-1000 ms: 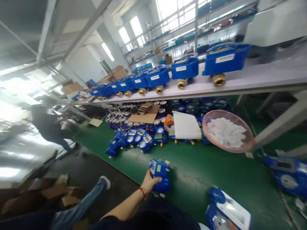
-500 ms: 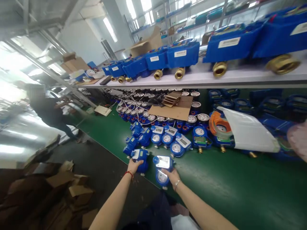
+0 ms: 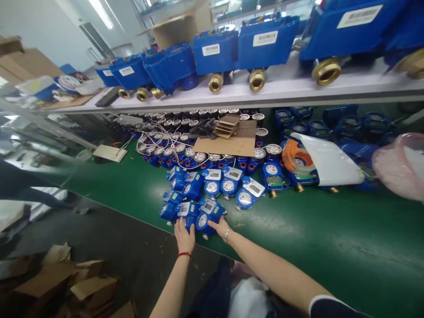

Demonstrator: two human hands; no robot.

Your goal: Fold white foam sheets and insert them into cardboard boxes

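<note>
On the green bench top [image 3: 298, 238], blue water meters with small grey displays stand in a close group near the front edge. My left hand [image 3: 184, 238] is at the front of one water meter [image 3: 187, 209], its fingers and thumb curled about the lower body, which they partly hide. Just to the right, my right hand [image 3: 220, 227] grips another water meter [image 3: 208, 208] by its right side, thumb toward the round dial. These two meters sit side by side, nearly touching. Behind them is a row with another display meter [image 3: 249, 192].
Above the bench runs a white shelf [image 3: 185, 101] carrying blue housings [image 3: 215, 52] with brass fittings. Under it stand many round-dial meters, some beneath flat cardboard [image 3: 228, 145]. Orange tape [image 3: 293, 155], a white sheet [image 3: 331, 161] and a pink container [image 3: 397, 165] lie right. Cardboard boxes [image 3: 46, 278] cover the floor left.
My right hand has moved left with its water meter, bringing it beside the one at my left hand. My left hand has shifted to that meter's front. The view has turned and come closer.
</note>
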